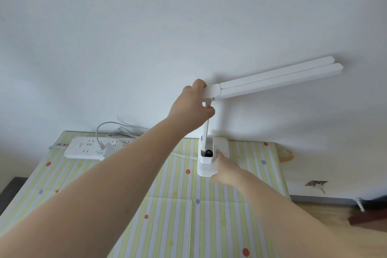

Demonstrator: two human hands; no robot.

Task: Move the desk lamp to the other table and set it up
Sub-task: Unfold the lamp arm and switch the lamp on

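A white desk lamp stands on a table [167, 216] covered in a striped, dotted cloth, close to the wall. Its long double-bar head [272, 78] stretches up to the right above a thin upright arm [206, 130]. My left hand [191, 107] grips the joint where the head meets the arm. My right hand [225, 170] holds the lamp's white base [206, 170] at its right side, thumb on the base block. A thin white cable [182, 155] runs from the base to the left.
A white power strip [83, 150] lies at the table's back left with a plug and coiled white cables [123, 130] behind it. The wall stands right behind the lamp. Wooden floor and a dark object [368, 219] show at the right.
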